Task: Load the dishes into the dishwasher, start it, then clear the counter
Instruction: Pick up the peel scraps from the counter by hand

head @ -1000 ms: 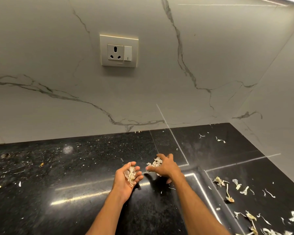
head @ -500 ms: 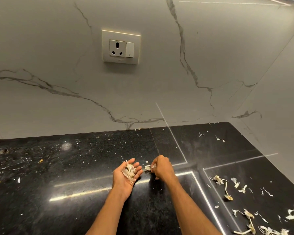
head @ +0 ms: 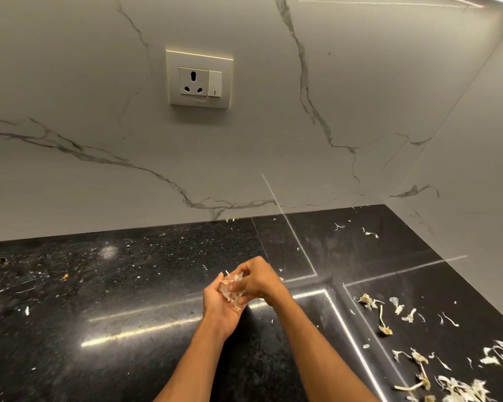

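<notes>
A black polished counter [head: 128,285] carries pale garlic peel scraps. My left hand [head: 219,310] is cupped palm up above the counter's middle and holds a small heap of peels [head: 230,290]. My right hand [head: 257,281] lies over that palm, fingers curled onto the peels there. More loose peels [head: 389,311] lie scattered to the right, and a thicker pile [head: 459,384] sits at the bottom right. No dishes or dishwasher are in view.
A white marble backsplash with a wall socket [head: 199,79] rises behind the counter, and a side wall [head: 476,184] closes the right corner. Small crumbs [head: 66,275] and flecks dot the counter's left part. A few thin peels [head: 369,233] lie near the back corner.
My right hand swept up peels from the counter and moved left onto my cupped left palm. The left hand stayed in place and its heap grew.
</notes>
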Demonstrator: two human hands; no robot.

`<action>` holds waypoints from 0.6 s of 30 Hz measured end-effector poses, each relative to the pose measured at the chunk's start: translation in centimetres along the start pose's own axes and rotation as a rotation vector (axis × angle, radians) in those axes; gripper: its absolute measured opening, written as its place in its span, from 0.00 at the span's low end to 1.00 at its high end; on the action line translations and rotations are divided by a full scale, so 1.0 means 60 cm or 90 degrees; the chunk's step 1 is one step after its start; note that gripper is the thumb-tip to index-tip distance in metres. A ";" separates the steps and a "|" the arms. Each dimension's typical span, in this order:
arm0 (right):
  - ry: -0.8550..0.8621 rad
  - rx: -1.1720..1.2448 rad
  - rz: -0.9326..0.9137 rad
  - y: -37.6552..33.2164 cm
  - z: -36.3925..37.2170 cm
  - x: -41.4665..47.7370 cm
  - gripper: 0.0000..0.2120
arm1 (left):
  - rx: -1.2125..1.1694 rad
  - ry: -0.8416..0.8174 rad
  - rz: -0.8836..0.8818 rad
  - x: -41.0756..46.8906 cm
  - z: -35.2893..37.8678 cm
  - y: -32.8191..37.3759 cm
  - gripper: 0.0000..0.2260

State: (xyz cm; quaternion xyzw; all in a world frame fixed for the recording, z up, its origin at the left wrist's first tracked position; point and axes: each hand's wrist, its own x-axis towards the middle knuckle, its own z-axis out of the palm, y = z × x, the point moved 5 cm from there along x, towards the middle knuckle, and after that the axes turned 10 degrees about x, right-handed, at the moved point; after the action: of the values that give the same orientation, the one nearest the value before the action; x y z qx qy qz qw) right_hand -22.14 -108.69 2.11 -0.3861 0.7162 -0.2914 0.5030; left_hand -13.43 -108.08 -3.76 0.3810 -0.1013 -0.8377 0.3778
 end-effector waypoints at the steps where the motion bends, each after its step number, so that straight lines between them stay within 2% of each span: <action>1: 0.011 -0.059 -0.015 -0.004 0.006 0.001 0.07 | -0.006 0.001 -0.003 0.000 0.001 -0.002 0.19; 3: 0.033 -0.153 -0.043 -0.013 0.012 0.000 0.10 | -0.012 -0.003 -0.004 0.001 0.002 -0.004 0.18; 5: 0.022 -0.180 -0.049 -0.020 0.011 -0.001 0.14 | -0.011 -0.006 0.010 -0.002 0.003 0.000 0.19; 9: 0.013 -0.140 -0.072 -0.046 -0.011 -0.008 0.14 | -0.028 -0.012 0.014 -0.002 0.008 0.006 0.18; 12: 0.115 -0.081 -0.102 -0.052 -0.055 -0.005 0.09 | -0.033 0.006 0.008 0.003 0.010 0.008 0.17; 15: 0.253 -0.118 -0.095 -0.014 -0.106 0.008 0.11 | -0.027 0.027 0.009 0.004 0.003 0.015 0.17; 18: 0.287 -0.183 -0.039 0.044 -0.131 0.015 0.14 | -0.017 0.035 0.010 0.003 -0.008 0.028 0.18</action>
State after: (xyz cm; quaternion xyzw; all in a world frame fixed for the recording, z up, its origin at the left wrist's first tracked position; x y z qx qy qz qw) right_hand -30.42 -107.81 2.08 -0.4007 0.8321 -0.2803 0.2616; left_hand -12.24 -109.34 -3.42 0.3980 -0.0829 -0.8253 0.3921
